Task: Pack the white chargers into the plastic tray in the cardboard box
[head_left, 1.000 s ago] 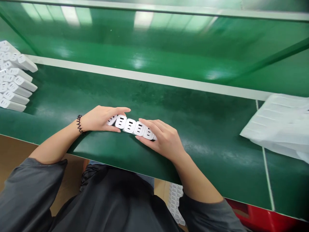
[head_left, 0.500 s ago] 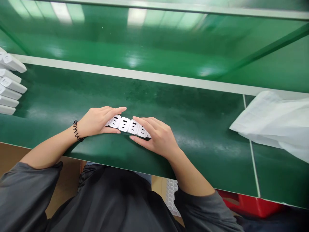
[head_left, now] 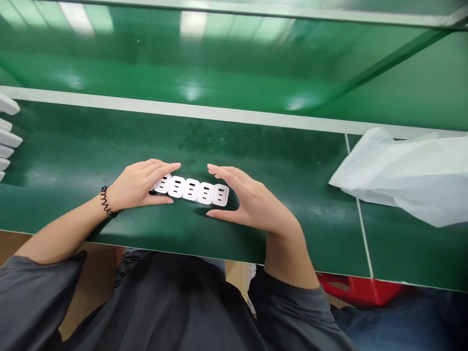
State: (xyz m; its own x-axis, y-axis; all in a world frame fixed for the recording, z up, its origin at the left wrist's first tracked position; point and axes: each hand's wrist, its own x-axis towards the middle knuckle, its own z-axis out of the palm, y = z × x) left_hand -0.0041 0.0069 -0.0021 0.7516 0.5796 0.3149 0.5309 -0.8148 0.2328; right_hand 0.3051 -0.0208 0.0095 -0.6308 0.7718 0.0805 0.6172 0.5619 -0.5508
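Observation:
A row of several white USB chargers [head_left: 191, 189] stands on the green worktop, side by side, their dark port slots facing up. My left hand [head_left: 141, 185] wraps the left end of the row, its fingers along the far side and its thumb along the near side; it partly hides the chargers there. Around the right end, my right hand [head_left: 248, 197] is open, thumb and fingers spread wide, with the last charger [head_left: 220, 195] showing between them. That hand holds nothing.
More white chargers [head_left: 9, 140] lie stacked at the worktop's left edge. A white translucent bag or sheet [head_left: 409, 170] lies on the right, over a seam in the green worktop [head_left: 292, 243]. Behind runs a pale ledge [head_left: 204, 113] below a glossy green panel. Something red [head_left: 361, 291] sits beneath the front edge.
My right hand has opened and drawn off the row's right end, uncovering the last charger. My left hand keeps its place on the row. The whole view has shifted slightly.

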